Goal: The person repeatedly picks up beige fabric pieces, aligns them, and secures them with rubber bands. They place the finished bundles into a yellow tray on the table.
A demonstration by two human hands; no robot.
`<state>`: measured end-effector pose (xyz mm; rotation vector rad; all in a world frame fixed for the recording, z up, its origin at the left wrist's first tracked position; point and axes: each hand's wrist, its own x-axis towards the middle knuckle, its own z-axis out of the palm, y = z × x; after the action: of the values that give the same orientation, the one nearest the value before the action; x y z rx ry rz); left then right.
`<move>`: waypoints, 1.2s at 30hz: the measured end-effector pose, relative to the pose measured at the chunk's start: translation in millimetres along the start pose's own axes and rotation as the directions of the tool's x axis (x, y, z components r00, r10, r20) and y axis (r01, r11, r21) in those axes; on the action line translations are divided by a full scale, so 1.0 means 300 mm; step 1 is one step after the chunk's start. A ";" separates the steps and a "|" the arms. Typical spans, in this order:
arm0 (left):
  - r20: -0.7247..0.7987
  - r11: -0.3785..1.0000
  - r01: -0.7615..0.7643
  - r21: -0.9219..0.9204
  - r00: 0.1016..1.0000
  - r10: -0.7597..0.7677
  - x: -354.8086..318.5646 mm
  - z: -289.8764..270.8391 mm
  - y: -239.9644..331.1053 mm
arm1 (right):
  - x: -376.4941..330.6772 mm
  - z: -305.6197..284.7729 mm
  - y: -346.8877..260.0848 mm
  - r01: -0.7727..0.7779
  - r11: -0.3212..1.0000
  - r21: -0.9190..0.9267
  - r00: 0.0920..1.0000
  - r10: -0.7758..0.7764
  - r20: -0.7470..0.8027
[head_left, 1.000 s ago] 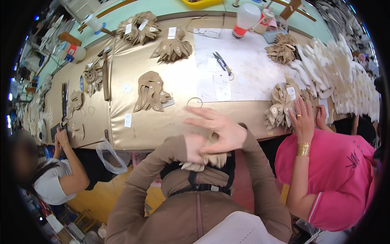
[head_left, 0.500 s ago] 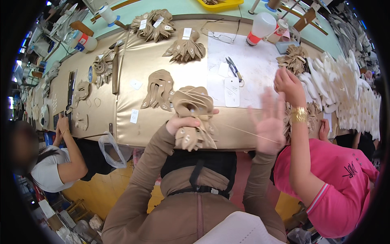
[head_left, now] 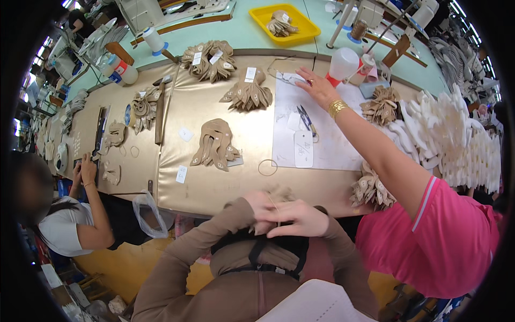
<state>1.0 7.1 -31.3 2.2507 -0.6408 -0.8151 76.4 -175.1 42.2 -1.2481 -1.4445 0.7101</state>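
Note:
My left hand [head_left: 258, 205] and my right hand [head_left: 301, 218] meet at the near edge of the gold-covered table [head_left: 188, 188], over my chest. Between them is a small bundle of tan cut pieces [head_left: 279, 193], mostly hidden by my fingers. My left hand grips the bundle. The fingers of my right hand lie across it and pinch a thin band [head_left: 273, 205] that runs over the bundle. A loose rubber band [head_left: 267, 167] lies on the table just beyond my hands.
A co-worker in a pink shirt [head_left: 429, 241] reaches a hand [head_left: 317, 86] across the white sheet [head_left: 322, 150], near the scissors [head_left: 307, 119]. Tan bundles [head_left: 214, 144] dot the table. White cut shapes [head_left: 456, 145] are stacked right. Another person [head_left: 70, 225] sits left. A yellow tray [head_left: 268, 16] is beyond.
My right hand, stretched out to the right with the band half a second ago, has come back onto the bundle. The co-worker's arm has reached far over the table.

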 end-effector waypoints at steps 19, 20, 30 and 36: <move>-0.423 0.687 -0.053 -0.724 0.822 -0.382 -0.041 -0.182 0.038 | -0.039 -0.023 -0.005 -0.347 0.875 -0.339 0.768 0.058 -0.637; -0.441 0.663 -0.073 -0.745 0.800 -0.407 -0.030 -0.172 0.046 | -0.028 -0.010 0.003 -0.382 0.858 -0.343 0.755 0.075 -0.652; -0.459 0.843 0.144 -0.519 0.785 -0.416 0.085 -0.146 0.087 | -0.011 0.059 0.073 -0.475 0.862 -0.179 0.423 0.045 -0.905; -0.186 0.833 0.091 -0.545 0.956 -0.226 0.045 -0.159 0.154 | -0.084 0.067 0.107 -0.308 0.946 0.098 0.562 0.264 -0.784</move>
<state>33.5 -12.8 24.9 1.8550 -0.0825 -0.6751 65.3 -185.9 -0.5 -1.5837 -0.5096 0.2322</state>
